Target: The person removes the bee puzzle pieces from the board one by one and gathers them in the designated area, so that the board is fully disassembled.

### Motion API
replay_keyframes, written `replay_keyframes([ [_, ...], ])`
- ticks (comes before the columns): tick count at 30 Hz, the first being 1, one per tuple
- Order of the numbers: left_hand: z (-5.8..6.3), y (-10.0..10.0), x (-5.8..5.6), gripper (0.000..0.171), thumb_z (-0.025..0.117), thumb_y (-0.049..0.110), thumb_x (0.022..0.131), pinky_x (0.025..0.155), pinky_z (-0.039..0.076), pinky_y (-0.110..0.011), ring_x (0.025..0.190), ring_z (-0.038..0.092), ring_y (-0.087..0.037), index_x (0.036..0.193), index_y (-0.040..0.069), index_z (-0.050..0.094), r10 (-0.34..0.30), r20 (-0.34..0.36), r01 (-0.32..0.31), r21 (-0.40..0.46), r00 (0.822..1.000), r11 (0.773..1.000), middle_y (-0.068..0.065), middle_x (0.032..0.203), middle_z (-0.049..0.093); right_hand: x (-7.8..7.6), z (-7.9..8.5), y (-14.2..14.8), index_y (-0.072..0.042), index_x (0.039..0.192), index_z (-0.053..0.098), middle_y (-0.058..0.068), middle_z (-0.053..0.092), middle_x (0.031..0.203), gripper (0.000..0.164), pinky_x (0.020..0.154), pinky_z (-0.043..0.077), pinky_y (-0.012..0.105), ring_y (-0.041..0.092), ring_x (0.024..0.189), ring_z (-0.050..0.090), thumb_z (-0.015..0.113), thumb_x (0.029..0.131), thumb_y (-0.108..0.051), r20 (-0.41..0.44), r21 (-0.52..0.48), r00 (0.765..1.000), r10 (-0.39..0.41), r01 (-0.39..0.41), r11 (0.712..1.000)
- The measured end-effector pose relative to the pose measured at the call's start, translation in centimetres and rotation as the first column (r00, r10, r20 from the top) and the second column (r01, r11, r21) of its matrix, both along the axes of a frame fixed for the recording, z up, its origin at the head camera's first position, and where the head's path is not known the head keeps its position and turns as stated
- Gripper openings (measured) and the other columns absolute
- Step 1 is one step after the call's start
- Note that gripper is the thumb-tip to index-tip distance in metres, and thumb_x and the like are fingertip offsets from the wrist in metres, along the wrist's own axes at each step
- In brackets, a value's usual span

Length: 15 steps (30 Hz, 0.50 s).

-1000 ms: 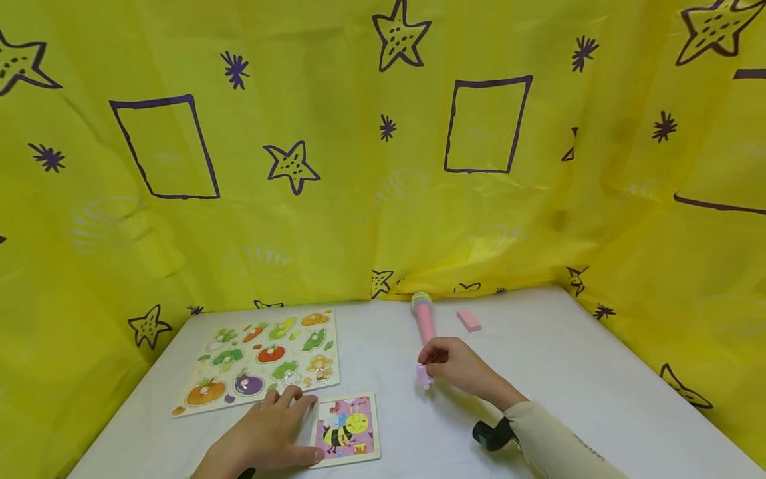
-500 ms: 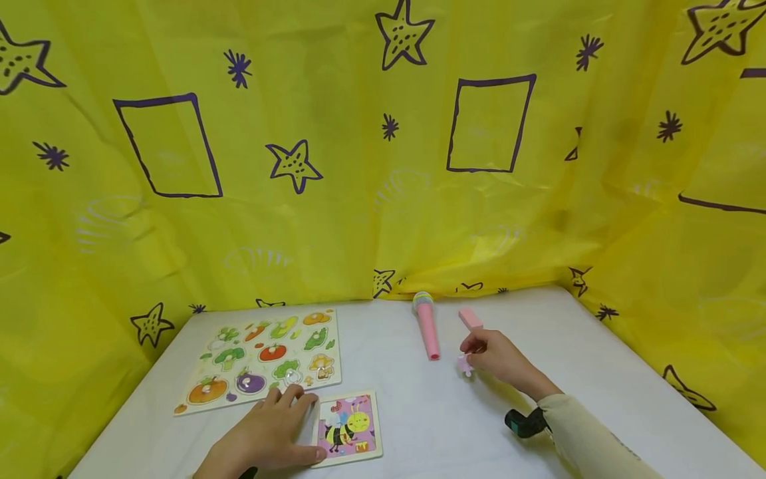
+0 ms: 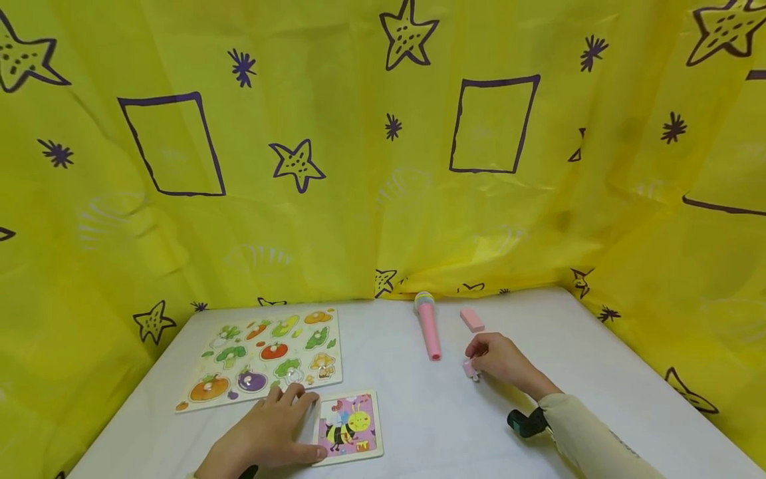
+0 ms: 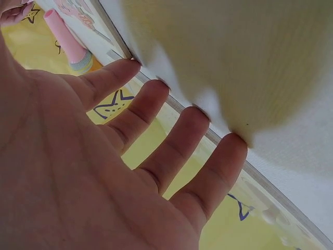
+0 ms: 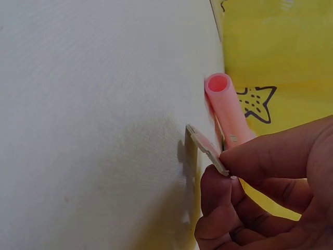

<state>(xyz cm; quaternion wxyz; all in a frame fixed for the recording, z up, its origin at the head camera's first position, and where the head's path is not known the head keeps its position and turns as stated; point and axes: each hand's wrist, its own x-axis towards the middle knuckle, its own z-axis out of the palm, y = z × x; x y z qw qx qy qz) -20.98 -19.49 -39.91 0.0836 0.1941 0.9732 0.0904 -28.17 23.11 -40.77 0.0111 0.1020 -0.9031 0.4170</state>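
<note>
A pink jigsaw puzzle piece point(image 3: 471, 370), thin and light-edged in the right wrist view, is pinched between the thumb and index finger of my right hand point(image 3: 503, 359). The hand is low over the table, right of the toy microphone. My left hand point(image 3: 269, 429) lies spread at the left side of a small framed bee puzzle point(image 3: 350, 429). Its thumb tip is on the lower left corner and its index fingertip at the upper left. Pale backing shows along the picture's left side. The left wrist view shows that hand's palm and extended fingers point(image 4: 182, 143).
A vegetable puzzle board point(image 3: 260, 352) lies behind the left hand. A pink toy microphone point(image 3: 427, 326) and a pink block point(image 3: 471, 320) lie toward the back of the white table point(image 3: 419, 426). Yellow printed curtains point(image 3: 335, 226) enclose the back and sides.
My right hand has moved right with the puzzle piece, away from the microphone's end, and the piece has turned slightly in its fingers. The left hand has stayed at the bee puzzle.
</note>
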Motion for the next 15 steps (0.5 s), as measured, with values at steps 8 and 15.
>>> replay_keyframes([
  [8, -0.45, -0.05, -0.17, 0.09, 0.084, 0.067, 0.081, 0.104, 0.043, -0.069, 0.117, 0.052, -0.041, 0.144, 0.007, 0.062, -0.012, -0.004, 0.012, -0.008, 1.0, 1.0, -0.013, 0.139, 0.055, 0.02, -0.3, 0.04, -0.002, 0.094, 0.07, 0.004, 0.062, 0.086, 0.01, 0.075, 0.051, 0.036, 0.023, 0.082, 0.055, 0.075, 0.088, 0.004, 0.009, 0.035, 1.0, -0.01, 0.009, 0.999],
  [15, -0.66, -0.16, -0.36, 0.091, 0.083, 0.069, 0.081, 0.104, 0.043, -0.07, 0.117, 0.052, -0.042, 0.144, 0.008, 0.062, -0.008, 0.001, 0.008, -0.01, 1.0, 1.0, -0.013, 0.139, 0.055, 0.16, -0.29, 0.18, -0.003, 0.095, 0.07, 0.003, 0.063, 0.087, 0.01, 0.078, 0.052, 0.038, 0.022, 0.084, 0.056, 0.075, 0.089, 0.003, -0.003, 0.056, 1.0, 0.008, -0.008, 0.998],
])
